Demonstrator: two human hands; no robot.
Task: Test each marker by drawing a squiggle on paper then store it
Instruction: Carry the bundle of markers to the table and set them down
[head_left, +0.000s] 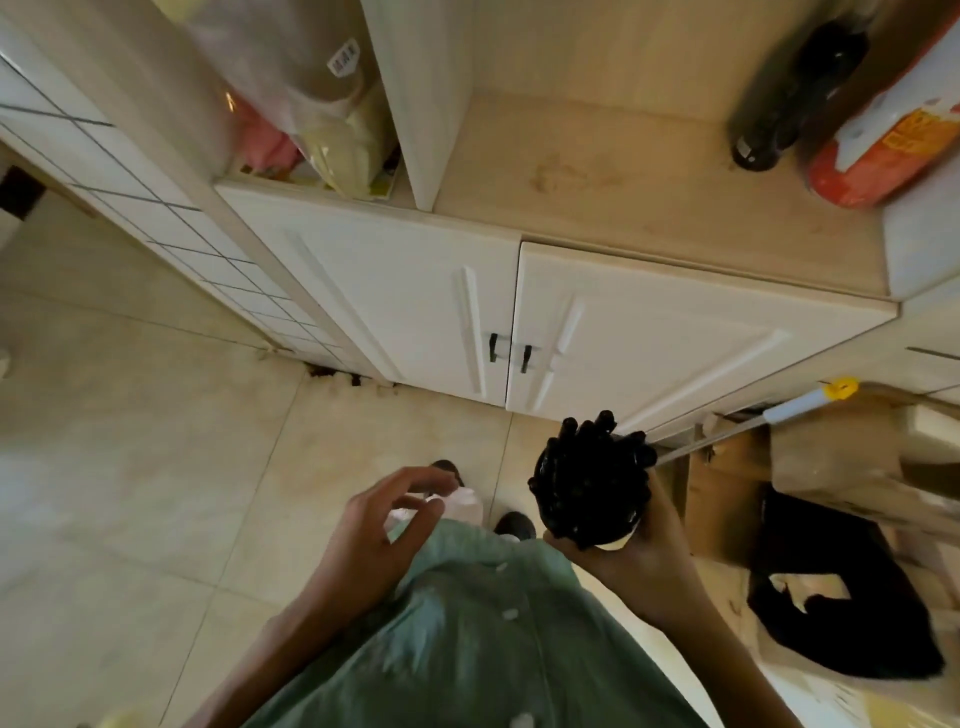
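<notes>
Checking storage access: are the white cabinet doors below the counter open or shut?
Shut. Both cabinet doors lie flush with each other, their dark handles side by side at the centre seam, and no interior shows.

Black markers (589, 480), white cabinet doors (519, 322)

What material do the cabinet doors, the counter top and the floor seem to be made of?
Cabinet doors: probably painted or laminated wood board, smooth white, with raised panel moulding. Counter top: pale wood or wood-look laminate, showing faint grain and stains. Floor: glazed ceramic or stone tiles, beige, slightly glossy, with grout lines.
</notes>
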